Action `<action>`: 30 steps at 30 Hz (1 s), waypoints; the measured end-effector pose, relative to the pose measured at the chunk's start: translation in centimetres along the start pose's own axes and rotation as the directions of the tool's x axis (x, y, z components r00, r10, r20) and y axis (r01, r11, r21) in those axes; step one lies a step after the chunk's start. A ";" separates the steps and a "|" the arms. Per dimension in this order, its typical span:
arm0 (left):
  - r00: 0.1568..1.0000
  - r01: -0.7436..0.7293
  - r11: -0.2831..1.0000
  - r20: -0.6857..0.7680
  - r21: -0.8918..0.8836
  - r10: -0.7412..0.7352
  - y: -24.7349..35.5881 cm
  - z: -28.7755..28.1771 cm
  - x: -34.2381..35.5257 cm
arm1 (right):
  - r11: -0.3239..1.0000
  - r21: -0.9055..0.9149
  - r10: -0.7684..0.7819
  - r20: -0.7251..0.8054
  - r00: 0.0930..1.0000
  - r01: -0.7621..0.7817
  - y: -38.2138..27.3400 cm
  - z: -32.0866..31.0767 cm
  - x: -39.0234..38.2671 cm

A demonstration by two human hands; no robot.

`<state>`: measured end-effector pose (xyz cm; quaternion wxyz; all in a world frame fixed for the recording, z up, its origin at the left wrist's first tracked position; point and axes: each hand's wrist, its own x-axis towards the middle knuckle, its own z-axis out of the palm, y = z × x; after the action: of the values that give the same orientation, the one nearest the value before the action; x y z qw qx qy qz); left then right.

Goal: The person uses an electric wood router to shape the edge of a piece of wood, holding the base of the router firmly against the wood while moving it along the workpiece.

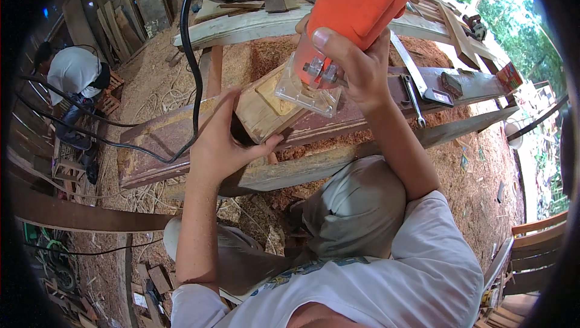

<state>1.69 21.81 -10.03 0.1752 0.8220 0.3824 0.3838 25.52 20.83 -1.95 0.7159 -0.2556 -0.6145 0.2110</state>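
An orange trim router (362, 7) with a clear plastic base (308, 95) is gripped in my right hand (362, 68), thumb along its side. Its base rests at the right end of a pale wooden block (263, 113), tilted slightly. A shallow rounded recess shows in the block's upper face. My left hand (220, 140) wraps the block's left end, thumb on the near side and fingers behind it. Under both lies a reddish-brown plank (163, 137). The router's bit is hidden from view.
A black cord (190, 44) loops past my left hand. On the plank's right lie a wrench (413, 101), a phone-like device (438, 97) and a small box (509, 76). Another person (75, 77) bends at the far left. Sawdust covers the ground (477, 171).
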 end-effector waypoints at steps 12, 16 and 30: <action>1.000 0.000 1.000 0.009 0.008 0.000 0.5 -0.2 0.1 | 0.998 -0.048 -0.029 0.068 0.997 0.032 0.3 -0.1 0.4; 0.996 0.078 0.996 0.041 -0.037 -0.077 0.8 -0.3 0.3 | 0.998 -0.059 -0.009 0.053 0.999 0.012 0.2 0.0 0.2; 0.994 0.095 0.995 0.054 -0.025 -0.094 1.0 -0.5 0.3 | 0.997 -0.060 -0.041 0.062 0.997 0.045 0.6 0.1 0.5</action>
<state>1.86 21.39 -9.00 0.2145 0.8103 0.4109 0.3585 25.47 21.66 -1.90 0.6933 -0.2576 -0.6474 0.1842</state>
